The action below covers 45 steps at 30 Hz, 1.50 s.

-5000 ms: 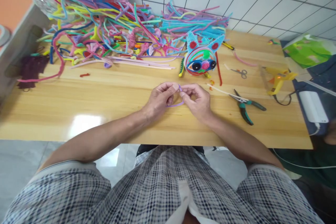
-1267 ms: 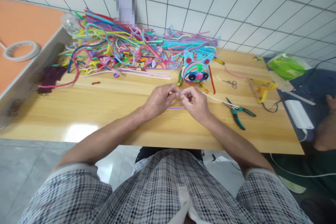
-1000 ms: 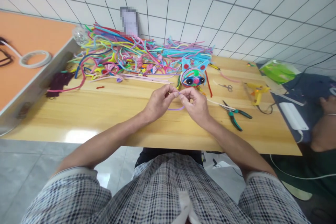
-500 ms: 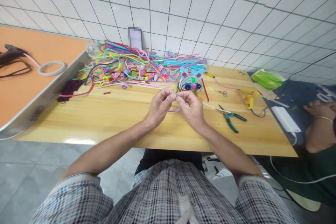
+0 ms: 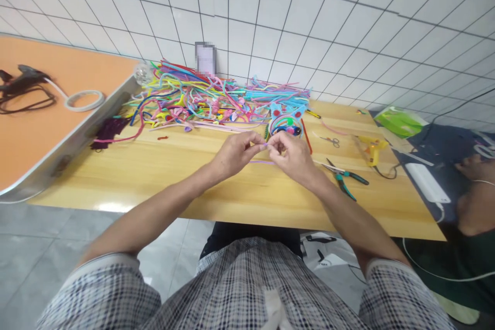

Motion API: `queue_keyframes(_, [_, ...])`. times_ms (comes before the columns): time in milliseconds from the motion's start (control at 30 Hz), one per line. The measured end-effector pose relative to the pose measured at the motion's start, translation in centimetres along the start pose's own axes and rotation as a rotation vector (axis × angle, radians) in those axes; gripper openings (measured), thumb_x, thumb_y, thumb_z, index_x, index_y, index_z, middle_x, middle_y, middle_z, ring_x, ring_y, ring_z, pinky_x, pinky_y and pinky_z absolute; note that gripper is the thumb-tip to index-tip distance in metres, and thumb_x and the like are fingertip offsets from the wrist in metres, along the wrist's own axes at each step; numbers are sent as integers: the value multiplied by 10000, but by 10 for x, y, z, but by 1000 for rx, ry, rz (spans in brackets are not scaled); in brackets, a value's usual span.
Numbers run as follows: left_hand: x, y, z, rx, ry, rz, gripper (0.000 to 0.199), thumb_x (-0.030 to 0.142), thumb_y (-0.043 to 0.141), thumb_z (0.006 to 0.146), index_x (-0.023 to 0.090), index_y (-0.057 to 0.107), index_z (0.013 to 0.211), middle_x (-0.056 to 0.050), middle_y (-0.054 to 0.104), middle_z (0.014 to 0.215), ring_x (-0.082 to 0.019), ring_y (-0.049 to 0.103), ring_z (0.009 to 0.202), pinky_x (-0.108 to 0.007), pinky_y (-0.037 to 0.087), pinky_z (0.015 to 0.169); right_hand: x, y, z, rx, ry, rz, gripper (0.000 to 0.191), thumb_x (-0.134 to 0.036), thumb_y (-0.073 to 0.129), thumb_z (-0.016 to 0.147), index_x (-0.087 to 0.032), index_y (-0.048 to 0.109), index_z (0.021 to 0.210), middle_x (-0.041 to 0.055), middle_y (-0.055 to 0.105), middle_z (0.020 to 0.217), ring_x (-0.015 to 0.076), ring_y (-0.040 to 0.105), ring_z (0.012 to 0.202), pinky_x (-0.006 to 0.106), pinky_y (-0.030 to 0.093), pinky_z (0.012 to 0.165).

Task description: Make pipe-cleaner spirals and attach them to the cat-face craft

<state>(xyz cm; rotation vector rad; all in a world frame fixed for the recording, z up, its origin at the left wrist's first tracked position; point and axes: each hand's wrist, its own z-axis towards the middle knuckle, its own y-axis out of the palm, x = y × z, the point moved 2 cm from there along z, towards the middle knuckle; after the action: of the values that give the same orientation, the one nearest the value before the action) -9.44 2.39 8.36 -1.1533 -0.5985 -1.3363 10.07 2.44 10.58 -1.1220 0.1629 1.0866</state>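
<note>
Over the middle of the table my left hand (image 5: 235, 154) and my right hand (image 5: 293, 159) meet fingertip to fingertip. Both are closed in a pinch on a thin purple pipe cleaner (image 5: 261, 162), a bit of which shows between the fingertips. A stretch of it hangs below them; the rest is hidden by my fingers. Just beyond my right hand sits a blue animal-head figure (image 5: 286, 119) made of pipe cleaners, with ears and dark round eyes, partly covered by that hand.
A pile of colourful pipe cleaners (image 5: 216, 100) lies along the wall. To the right are pliers (image 5: 345, 178), small scissors (image 5: 332, 141) and a yellow glue gun (image 5: 373, 149). A white power strip (image 5: 427, 183) lies near another person's arm (image 5: 477, 191). An orange table (image 5: 77, 62) adjoins at left.
My fingertips have drawn slightly apart, and a bit of purple now shows between them. My right hand covers more of the figure's face. The whole view has shifted a little.
</note>
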Motion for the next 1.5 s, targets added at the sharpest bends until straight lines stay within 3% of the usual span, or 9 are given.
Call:
queue_keyframes(167, [10,-7,16,-7,82,33,198,346,736,930,195,751,803,-10,684,727,-146,538,669,-290,396,663,-4,-16,10,16,-86,-55,109,-191,661,935,-253,647,848,4,658,774,171,590,706,334,438,686])
queue_keyframes(333, [14,3,30,43,-3,-256,371,528,838,857,195,711,752,-16,696,712,-143,545,648,-292,433,643,0,-17,17,90,38,211,98,-314,684,992,-254,668,916,12,688,853,180,631,783,339,499,727])
queue_keyframes(433, [15,4,35,33,-55,-316,451,616,879,806,193,730,766,-24,709,712,-145,562,648,-297,450,638,5,-17,20,91,89,306,112,-333,677,984,-250,661,911,-5,670,811,163,614,733,318,491,678])
queue_keyframes(633, [24,-11,42,-23,60,-4,332,497,816,911,185,766,807,-8,682,694,-129,503,610,-287,377,600,2,-25,26,57,-43,31,98,-178,654,922,-241,647,846,-4,697,803,156,600,726,330,463,697])
queue_keyframes(767, [26,-13,44,9,114,75,229,382,768,953,183,744,843,19,640,686,-108,434,576,-275,317,567,3,-23,31,121,-65,44,90,-198,670,944,-237,674,863,-12,688,796,154,592,724,325,461,700])
queue_keyframes(1000, [21,2,54,150,86,-338,439,561,925,818,188,695,793,11,613,700,-116,504,634,-263,391,590,10,-18,38,204,106,352,161,-364,785,957,-231,715,897,-21,698,793,140,614,695,295,482,660])
queue_keyframes(1267, [8,39,52,271,-119,-732,498,598,970,730,202,691,844,74,519,581,-64,362,478,-219,295,468,16,-11,39,263,240,619,413,-608,885,848,-230,719,847,-12,717,809,146,655,744,287,566,706])
queue_keyframes(1400, [1,35,55,164,-114,-690,495,619,941,767,202,692,861,67,542,584,-71,388,478,-223,309,472,23,-12,37,204,249,609,426,-629,851,873,-227,709,874,-11,706,797,143,629,700,287,543,655])
queue_keyframes(1500, [1,18,60,50,14,-428,419,575,889,853,194,715,881,29,626,672,-89,448,535,-242,335,510,22,-18,35,212,151,361,282,-491,792,958,-232,708,885,-14,695,795,141,606,695,294,508,661])
